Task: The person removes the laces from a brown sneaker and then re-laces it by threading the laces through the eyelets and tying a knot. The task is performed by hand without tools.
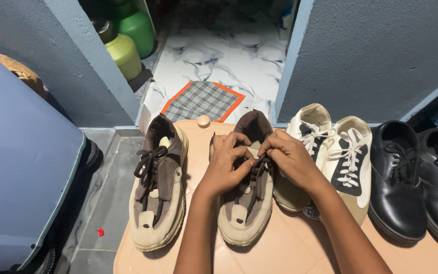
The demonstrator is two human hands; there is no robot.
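Room: we are looking down at grey-blue walls (376, 56) framing a doorway onto a white marbled floor (224, 45), with a checked mat (202, 100) edged in orange lying just past the threshold.
Surface: we are working over a peach plastic table (290, 248), its far edge meeting the doorway; a small round cap (204, 121) is sitting on that far edge.
Beside it: a large blue panel (16, 172) is filling the left, and green containers (128, 40) are standing in the far left corner of the room.
Shoes: three pairs are lining up toes toward us, seemingly set out in a row within reach: black leather shoes (416, 177) at the right edge, cream and black sneakers (340, 162) beside them, and a beige and brown shoe (158, 187) near the left edge, already laced.
Shoe in hand: its mate (244, 213) is resting at the table's middle.
Left hand (226, 160): we are pinching the dark lace (256, 172) with curled fingers.
Right hand (290, 157): we are gripping the same lace, fingers closed tight, probably to keep it taut over the tongue.
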